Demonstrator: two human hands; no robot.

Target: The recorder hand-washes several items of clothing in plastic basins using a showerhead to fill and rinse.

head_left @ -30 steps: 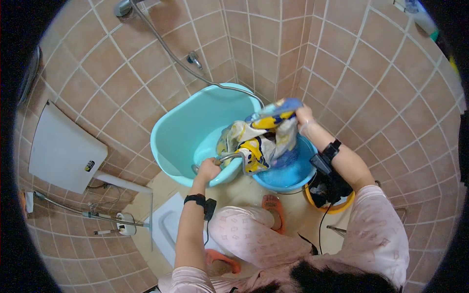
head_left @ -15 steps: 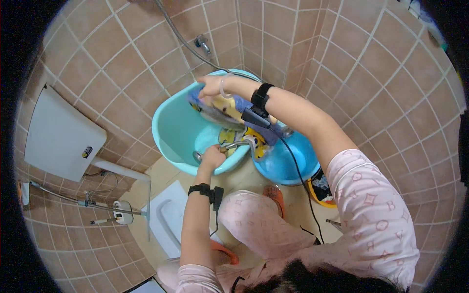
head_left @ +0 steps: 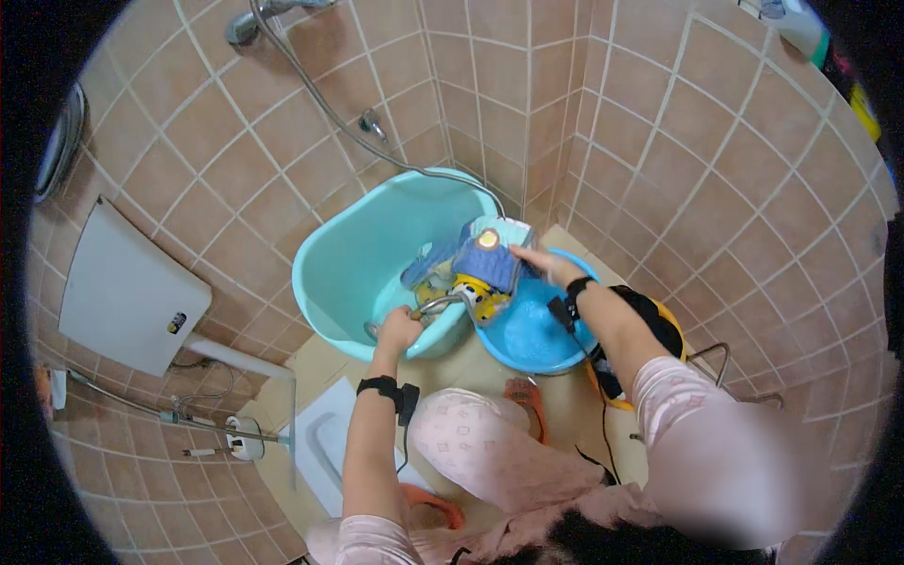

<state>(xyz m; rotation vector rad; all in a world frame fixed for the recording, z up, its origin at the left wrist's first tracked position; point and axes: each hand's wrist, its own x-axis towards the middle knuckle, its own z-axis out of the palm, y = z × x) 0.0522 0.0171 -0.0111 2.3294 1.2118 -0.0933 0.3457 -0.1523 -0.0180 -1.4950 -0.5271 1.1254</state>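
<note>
Two hands work apart: left point(head_left: 400, 330) clamps showerhead point(head_left: 371, 330) within roomy tub point(head_left: 344, 254), right point(head_left: 559, 269) touches rim-draped cloth point(head_left: 490, 262), grip unclear.

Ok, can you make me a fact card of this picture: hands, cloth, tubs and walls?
Left hand: gripping the shower head by its handle, over the turquoise tub
Right hand: touching the patterned cloth; firm grip unclear
Cloth: blue, yellow and white, partly inside the turquoise tub, partly over its rim
Beside that tub: blue basin
Walls: brownish tiles, metal tap
Feet: orange slippers
</note>
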